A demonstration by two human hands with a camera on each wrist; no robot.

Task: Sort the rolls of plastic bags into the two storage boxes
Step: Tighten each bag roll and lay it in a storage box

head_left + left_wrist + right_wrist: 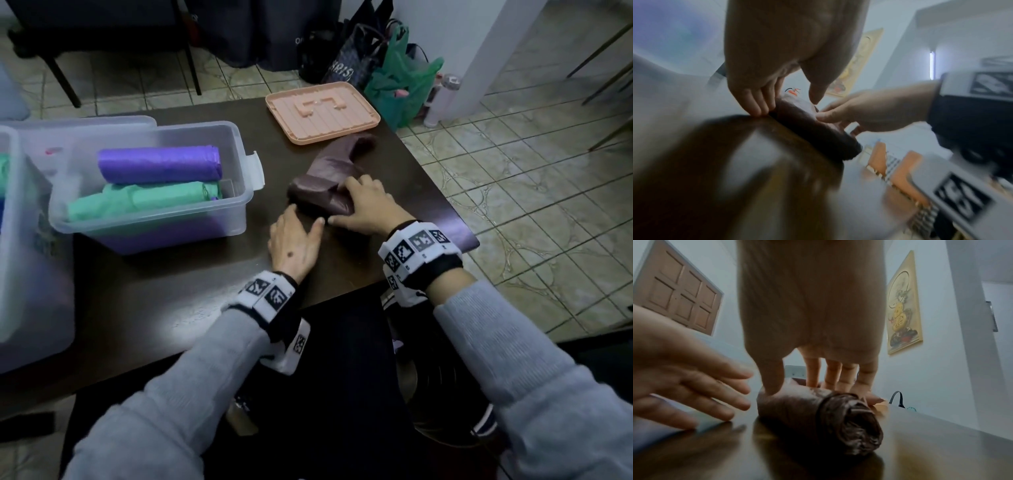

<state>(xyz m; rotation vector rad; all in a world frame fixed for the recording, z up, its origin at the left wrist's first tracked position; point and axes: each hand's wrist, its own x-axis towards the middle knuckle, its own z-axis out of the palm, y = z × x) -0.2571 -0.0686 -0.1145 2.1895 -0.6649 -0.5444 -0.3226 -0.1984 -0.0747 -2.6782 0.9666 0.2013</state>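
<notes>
A purple roll and green roll already lay in the clear storage box. Near the table's right edge, the right hand gripped the unsorted brown roll; the left hand rested flat-fingered beside it.

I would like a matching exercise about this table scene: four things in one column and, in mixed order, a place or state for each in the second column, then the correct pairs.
Things:
1. purple roll
2. brown roll
3. peach lid
4. left hand

Places or states:
A. lies alone at the far edge of the table
B. fingers straight, at the near end of a roll
C. lies on the table under the right hand
D. lies in the clear box, on top of the green roll

Pairs: 1-D, 2-C, 3-A, 4-B
</notes>
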